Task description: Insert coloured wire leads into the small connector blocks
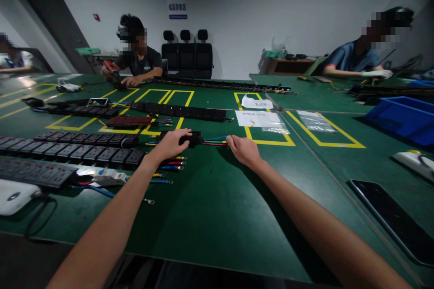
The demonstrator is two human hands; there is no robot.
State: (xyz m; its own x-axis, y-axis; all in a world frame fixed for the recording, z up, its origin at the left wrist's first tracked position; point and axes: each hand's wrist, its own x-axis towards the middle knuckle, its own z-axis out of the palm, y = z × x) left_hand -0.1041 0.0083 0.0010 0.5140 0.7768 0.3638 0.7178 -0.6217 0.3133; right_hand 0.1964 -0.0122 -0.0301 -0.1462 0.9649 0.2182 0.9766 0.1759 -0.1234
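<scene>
My left hand point(170, 145) is closed over a small black socket module point(195, 138), its thumb and fingers on the near and far sides. Blue, green, yellow and red wires point(213, 141) run out of the module's right end. At their far end, my right hand point(243, 150) pinches the wire ends between thumb and fingers, so the wires lie fairly straight between both hands. The tips inside the right hand are hidden. Beside my left forearm, several black socket strips point(91, 152) lie in rows, with ring terminals point(179, 168) on their coloured leads.
White papers point(257, 119) and clear plastic bags point(315, 122) lie within yellow tape outlines. At the right are a blue bin point(403, 119) and a phone point(393, 216). A person point(139, 61) works across the green table point(203, 230), another point(356, 61) at far right.
</scene>
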